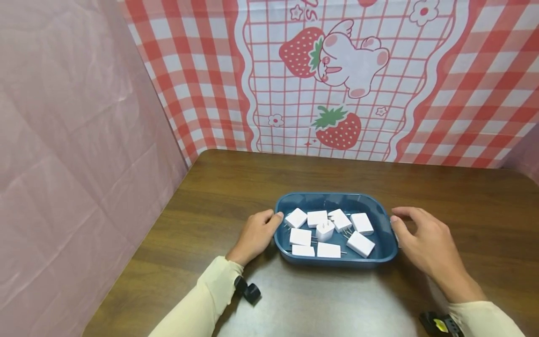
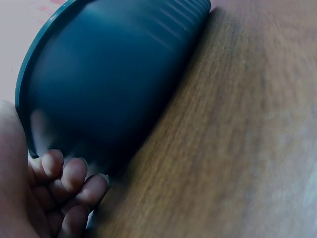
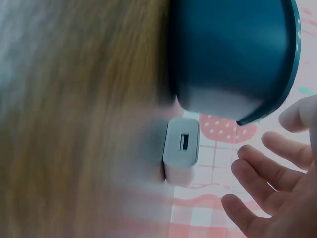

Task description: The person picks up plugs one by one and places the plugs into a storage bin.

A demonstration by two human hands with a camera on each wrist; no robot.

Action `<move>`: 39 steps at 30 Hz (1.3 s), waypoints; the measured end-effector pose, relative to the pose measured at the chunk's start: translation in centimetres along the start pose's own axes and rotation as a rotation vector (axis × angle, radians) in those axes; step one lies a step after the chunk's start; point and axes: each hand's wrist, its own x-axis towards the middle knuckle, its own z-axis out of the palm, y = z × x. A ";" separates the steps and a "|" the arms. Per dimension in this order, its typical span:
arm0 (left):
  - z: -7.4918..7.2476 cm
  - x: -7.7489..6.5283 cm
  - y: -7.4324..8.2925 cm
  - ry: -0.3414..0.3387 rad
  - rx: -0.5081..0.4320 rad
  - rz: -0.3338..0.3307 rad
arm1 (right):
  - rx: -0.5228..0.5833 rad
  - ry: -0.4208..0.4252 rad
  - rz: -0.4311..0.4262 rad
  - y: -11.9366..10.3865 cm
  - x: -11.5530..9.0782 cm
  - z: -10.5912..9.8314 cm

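A blue plastic basin (image 1: 337, 263) on the table holds several white USB charger plugs (image 1: 360, 244), some with metal prongs showing. At its left end my left hand (image 1: 258, 235) grips the rim, thumb on top; the left wrist view shows bent fingers (image 2: 74, 173) against the outer wall. By the opposite end is my right hand (image 1: 429, 241), fingers spread and slightly bent, holding nothing. Beside the basin in the right wrist view, one more charger plug (image 3: 182, 144) sits on the table, its USB port visible; in the head view the right hand mostly hides it.
The brown wooden table (image 1: 227, 187) has a rounded far left corner. Behind it hangs a red-and-white checked cloth (image 1: 202, 70) with strawberry prints. A pink cloth (image 1: 76, 164) covers the left side. Each wrist wears a dark strap-on device (image 1: 248, 290).
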 end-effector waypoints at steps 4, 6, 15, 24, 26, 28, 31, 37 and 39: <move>0.0 0.0 0.0 -0.004 -0.006 -0.005 | -0.026 0.008 -0.010 0.6 0.0 -0.2; 0.0 0.0 0.1 -0.005 -0.007 -0.003 | -0.039 0.010 -0.013 0.9 0.0 -0.3; 0.0 0.0 0.0 0.008 0.004 0.007 | -0.077 -0.047 0.007 1.6 0.1 -0.4; 0.0 0.0 0.0 0.011 0.003 0.013 | -0.105 -0.147 0.018 2.1 0.1 -0.5; 0.0 0.0 0.0 0.009 0.000 0.012 | -0.112 -0.176 0.009 2.2 0.2 -0.5; 0.0 0.0 0.0 0.008 0.002 0.011 | -0.122 -0.210 0.007 2.3 0.4 -0.4; 0.0 0.0 0.0 0.010 0.000 0.013 | -0.137 -0.258 0.009 2.5 0.5 -0.4; 0.0 0.0 -0.1 0.014 0.014 0.022 | -0.163 -0.298 0.010 2.6 0.7 -0.3; 0.0 0.1 -0.1 0.012 0.015 0.024 | -0.175 -0.321 0.027 2.6 0.7 -0.3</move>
